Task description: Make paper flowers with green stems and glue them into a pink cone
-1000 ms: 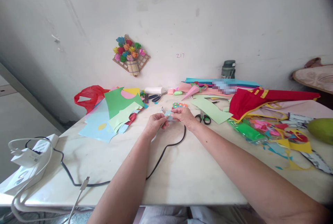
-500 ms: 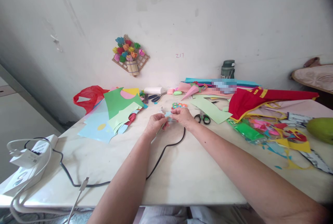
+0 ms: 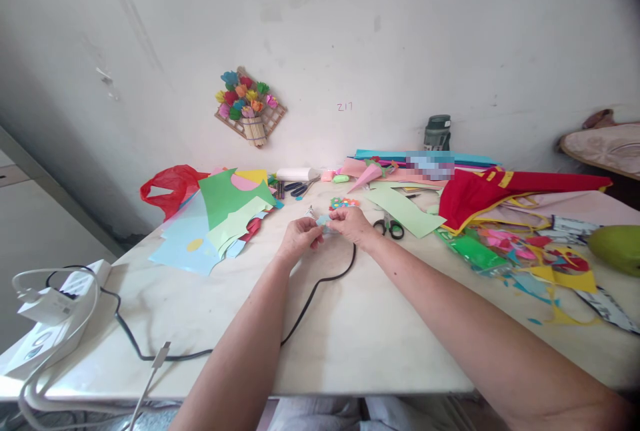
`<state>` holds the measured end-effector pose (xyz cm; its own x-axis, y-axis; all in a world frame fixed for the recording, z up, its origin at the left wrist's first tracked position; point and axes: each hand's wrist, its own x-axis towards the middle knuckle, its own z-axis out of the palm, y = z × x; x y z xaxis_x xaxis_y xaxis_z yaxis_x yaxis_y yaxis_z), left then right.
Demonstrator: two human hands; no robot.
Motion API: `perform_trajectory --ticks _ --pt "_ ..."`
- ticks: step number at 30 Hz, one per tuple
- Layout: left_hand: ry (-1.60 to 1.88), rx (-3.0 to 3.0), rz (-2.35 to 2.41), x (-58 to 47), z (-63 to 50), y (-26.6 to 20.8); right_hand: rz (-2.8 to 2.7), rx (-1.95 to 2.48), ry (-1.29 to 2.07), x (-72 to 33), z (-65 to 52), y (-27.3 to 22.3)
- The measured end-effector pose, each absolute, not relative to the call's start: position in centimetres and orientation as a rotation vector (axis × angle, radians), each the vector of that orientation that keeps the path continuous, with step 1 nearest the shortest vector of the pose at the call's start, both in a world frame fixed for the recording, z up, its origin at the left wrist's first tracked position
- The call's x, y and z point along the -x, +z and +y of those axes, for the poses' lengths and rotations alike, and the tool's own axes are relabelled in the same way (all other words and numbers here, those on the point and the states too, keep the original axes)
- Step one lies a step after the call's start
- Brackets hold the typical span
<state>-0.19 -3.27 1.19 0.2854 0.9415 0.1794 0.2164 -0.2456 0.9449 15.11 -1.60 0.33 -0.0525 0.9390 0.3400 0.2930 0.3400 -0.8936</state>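
Over the middle of the table, my left hand [image 3: 301, 236] and my right hand [image 3: 351, 224] meet at a small light blue paper piece [image 3: 324, 220]. My right thumb and fingers pinch the paper's right side. Closed fingers of my left hand grip it from the left, partly hiding it. Just behind the left hand shows the tip of a whitish object [image 3: 310, 211], its kind unclear. Beyond the right hand lie small colourful paper flowers [image 3: 344, 203]. Black-handled scissors [image 3: 389, 228] rest to the right of that hand.
A black cord [image 3: 320, 281] crosses the table from a power strip [image 3: 83, 284] at left. Coloured paper sheets [image 3: 183, 234] and a red plastic bag [image 3: 170, 184] lie at left. Red cloth [image 3: 467, 201], paper scraps [image 3: 540, 277] and a green fruit [image 3: 617, 249] are at right.
Both hands stay nearly in place around the blue paper. A thin pale green strip seen below my left hand no longer shows clearly.
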Motion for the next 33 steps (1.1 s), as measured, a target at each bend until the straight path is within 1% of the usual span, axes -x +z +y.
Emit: perform_trajectory --ticks 3,11,18,26,33 --pt "1.044 -1.696 1.108 0.0 -3.5 1.4 -1.602 1.167 0.703 -15.1 -1.2 -0.1" --pt "1.066 -1.711 1.139 -0.3 -3.4 1.4 -1.631 1.277 0.613 -14.8 -1.5 0.1" --pt "1.085 -1.721 1.191 -0.2 -3.5 1.6 -1.672 1.236 0.584 -15.3 -1.8 0.8" --pt "1.105 -1.853 1.239 -0.2 -3.0 1.2 -1.727 1.329 0.375 -15.2 -2.4 1.2" --pt "1.106 -1.901 1.248 -0.1 -2.9 0.9 -1.75 1.343 0.345 -15.4 -2.6 1.3"
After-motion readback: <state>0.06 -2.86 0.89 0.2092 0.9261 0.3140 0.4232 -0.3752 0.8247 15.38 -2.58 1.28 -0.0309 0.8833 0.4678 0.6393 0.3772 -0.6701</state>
